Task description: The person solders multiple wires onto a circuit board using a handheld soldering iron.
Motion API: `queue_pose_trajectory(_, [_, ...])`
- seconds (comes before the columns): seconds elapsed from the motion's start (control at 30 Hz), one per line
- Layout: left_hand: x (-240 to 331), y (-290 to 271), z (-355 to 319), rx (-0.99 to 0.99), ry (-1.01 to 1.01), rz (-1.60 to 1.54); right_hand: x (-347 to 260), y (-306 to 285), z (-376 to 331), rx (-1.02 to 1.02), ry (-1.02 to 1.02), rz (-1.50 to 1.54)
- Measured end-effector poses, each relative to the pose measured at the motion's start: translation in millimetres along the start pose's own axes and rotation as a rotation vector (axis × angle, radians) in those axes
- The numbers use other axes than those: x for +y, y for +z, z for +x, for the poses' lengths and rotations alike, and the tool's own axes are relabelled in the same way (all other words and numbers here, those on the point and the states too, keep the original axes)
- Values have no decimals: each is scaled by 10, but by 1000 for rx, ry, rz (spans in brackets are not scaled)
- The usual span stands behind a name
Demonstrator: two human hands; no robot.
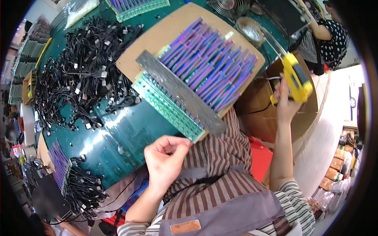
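Observation:
My right hand [284, 96] grips the handle of a yellow soldering gun [296, 78], whose metal prongs point up toward a round metal dish [251, 31]. Thumb and bent fingers of my left hand [163, 157] are closed at the near corner of a green circuit board panel [169, 106]. A flat grey metal bar [181, 92] lies across the panel. Beyond it, rows of purple-blue ribbon cables [212, 63] fan out over a brown board [134, 53]. What sits between my left fingertips and the panel corner is partly hidden.
A big heap of black cables [90, 67] covers the left of the green table [118, 133]. More ribbon cables [59, 161] lie lower left. Right of the table stands an open cardboard box [260, 118]. A fan [226, 6] is at the far edge; another person [332, 39] is at far right.

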State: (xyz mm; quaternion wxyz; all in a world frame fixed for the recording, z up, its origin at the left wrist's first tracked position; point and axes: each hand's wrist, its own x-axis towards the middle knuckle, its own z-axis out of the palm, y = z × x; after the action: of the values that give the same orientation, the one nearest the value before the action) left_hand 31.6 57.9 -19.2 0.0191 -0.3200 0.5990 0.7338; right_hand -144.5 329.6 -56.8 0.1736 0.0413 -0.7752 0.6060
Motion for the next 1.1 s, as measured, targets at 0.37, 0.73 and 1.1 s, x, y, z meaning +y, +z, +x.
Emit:
queue_pose_trajectory(0.37, [42,19,28,-38,-15,29,-445,-211,-558,-130,64,302])
queue_pose_trajectory(0.73, [18,-36,38,-74,14,102,-749,-216,-974,-343,177,382])
queue_pose_trajectory(1.1, [365,-386,372,156,329,727,-822,-106,-1108,-518,248,387])
